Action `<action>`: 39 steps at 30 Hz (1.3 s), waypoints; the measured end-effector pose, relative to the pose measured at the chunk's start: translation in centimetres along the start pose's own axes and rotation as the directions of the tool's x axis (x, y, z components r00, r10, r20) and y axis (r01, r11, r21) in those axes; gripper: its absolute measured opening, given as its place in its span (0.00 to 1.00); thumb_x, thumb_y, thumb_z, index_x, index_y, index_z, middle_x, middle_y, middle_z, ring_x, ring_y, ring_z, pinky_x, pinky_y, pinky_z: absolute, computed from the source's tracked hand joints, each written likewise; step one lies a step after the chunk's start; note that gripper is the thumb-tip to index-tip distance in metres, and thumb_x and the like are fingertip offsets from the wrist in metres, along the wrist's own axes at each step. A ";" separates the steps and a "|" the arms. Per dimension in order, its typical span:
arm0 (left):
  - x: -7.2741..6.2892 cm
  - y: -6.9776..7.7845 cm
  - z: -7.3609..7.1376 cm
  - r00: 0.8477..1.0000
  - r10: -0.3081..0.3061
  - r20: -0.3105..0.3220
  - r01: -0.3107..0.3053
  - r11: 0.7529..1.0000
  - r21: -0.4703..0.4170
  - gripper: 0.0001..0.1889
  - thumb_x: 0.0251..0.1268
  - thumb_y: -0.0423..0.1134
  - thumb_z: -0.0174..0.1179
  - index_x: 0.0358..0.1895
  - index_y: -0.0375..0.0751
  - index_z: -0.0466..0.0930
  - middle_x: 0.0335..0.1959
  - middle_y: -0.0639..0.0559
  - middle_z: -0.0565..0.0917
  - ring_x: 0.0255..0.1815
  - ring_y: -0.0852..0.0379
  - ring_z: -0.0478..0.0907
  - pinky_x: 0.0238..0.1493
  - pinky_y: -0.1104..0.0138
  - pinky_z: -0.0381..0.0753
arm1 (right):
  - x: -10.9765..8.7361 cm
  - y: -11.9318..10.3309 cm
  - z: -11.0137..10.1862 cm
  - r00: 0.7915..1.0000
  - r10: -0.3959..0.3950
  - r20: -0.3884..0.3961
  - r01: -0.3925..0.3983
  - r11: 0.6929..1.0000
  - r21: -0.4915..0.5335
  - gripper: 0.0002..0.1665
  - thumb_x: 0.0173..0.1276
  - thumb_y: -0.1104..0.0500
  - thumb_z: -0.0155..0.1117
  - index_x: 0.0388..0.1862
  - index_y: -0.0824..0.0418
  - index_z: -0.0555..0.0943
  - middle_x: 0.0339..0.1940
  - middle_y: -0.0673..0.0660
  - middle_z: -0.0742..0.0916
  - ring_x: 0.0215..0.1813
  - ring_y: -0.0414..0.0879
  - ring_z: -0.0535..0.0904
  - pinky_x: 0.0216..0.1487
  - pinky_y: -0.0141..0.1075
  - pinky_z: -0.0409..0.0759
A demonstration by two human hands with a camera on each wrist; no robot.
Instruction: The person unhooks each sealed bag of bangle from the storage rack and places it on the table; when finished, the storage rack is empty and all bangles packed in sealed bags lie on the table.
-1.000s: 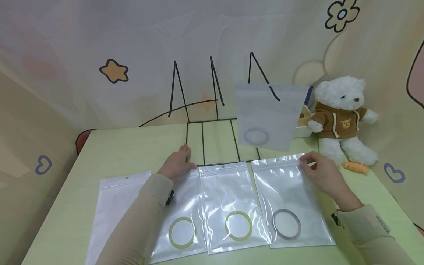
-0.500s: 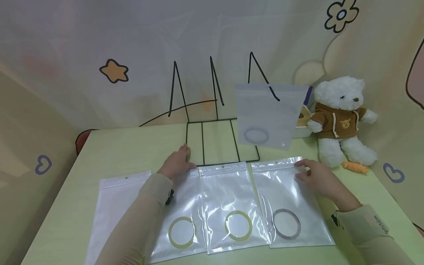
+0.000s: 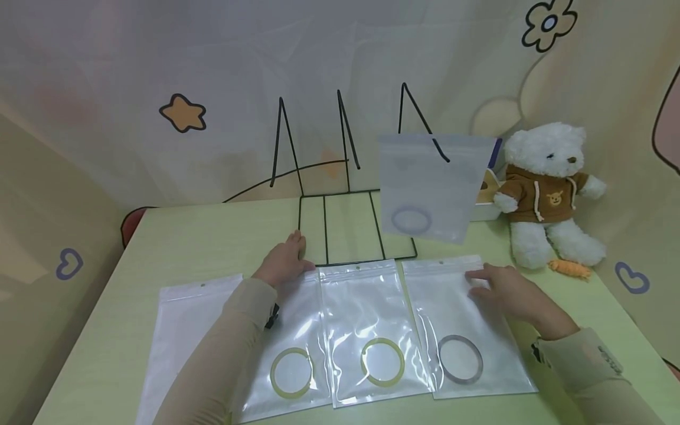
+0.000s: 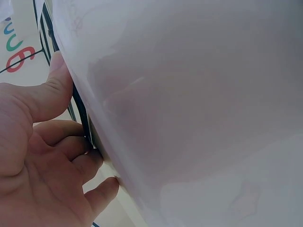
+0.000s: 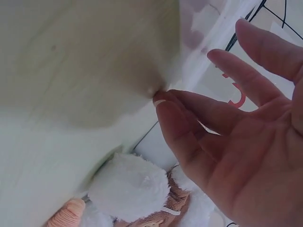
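Observation:
Three zip bags lie side by side: the left ring bag and middle bag each show a yellow ring, the right bag a greyish-purple ring. My left hand rests at the front left corner of a black wire rack, fingertips against its wire in the left wrist view. My right hand lies at the right bag's upper right edge, its index finger on the bag. In the right wrist view its fingers are loosely bent and hold nothing. Another bag hangs from the rack's right hook.
A white bag lies at far left, partly under my left forearm. At the back right sit a teddy bear in a brown hoodie, a small orange toy and a white box half behind the hanging bag. Two more rack hooks stand bare.
My right hand has moved slightly left and toward me along the right bag's top corner, which has dropped flatter. The hanging bag sways a little. My left hand stays put.

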State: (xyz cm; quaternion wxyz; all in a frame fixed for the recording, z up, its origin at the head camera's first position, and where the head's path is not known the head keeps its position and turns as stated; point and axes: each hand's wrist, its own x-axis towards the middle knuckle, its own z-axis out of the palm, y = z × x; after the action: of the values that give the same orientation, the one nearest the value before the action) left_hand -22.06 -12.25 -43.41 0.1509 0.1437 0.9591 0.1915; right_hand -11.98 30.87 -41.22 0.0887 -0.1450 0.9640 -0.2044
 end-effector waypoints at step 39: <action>0.0 0.0 0.0 1.000 -0.008 0.007 0.008 1.000 0.007 0.40 0.66 0.46 0.62 0.73 0.29 0.55 0.77 0.35 0.47 0.74 0.36 0.51 0.72 0.49 0.54 | 3.1 -6.5 -10.2 0.651 0.130 -0.748 0.127 0.953 0.276 0.26 0.72 0.48 0.59 0.64 0.60 0.75 0.54 0.58 0.81 0.48 0.28 0.75 0.49 0.21 0.72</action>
State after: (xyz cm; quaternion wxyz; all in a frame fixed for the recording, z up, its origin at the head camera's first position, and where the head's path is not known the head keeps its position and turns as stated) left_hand -22.07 -12.21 -43.42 0.1545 0.1410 0.9599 0.1868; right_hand -15.66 27.94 -29.59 -0.3007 -0.0300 0.8691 -0.3915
